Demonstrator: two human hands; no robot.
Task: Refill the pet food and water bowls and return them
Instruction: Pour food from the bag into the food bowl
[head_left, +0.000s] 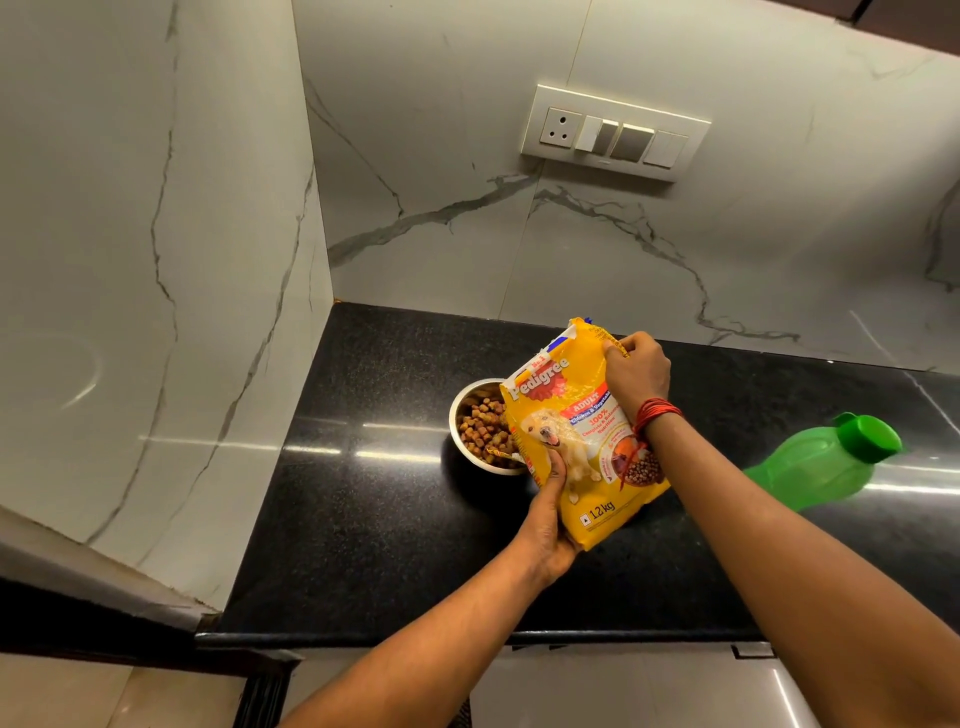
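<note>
A yellow pet food bag (571, 415) is held over the black countertop (363, 519), leaning toward the left. My left hand (550, 512) grips its lower left edge, thumb on the printed front. My right hand (636, 371) pinches the bag's top right corner. A steel bowl (462, 415) holding brown kibble sits on the counter just left of the bag, which hides the bowl's right side. A green water bottle (826, 462) with a green cap stands at the right, beyond my right forearm.
Marble walls close the counter at the left and back, forming a corner. A switch and socket plate (613, 132) is on the back wall. The counter's front edge runs below my forearms.
</note>
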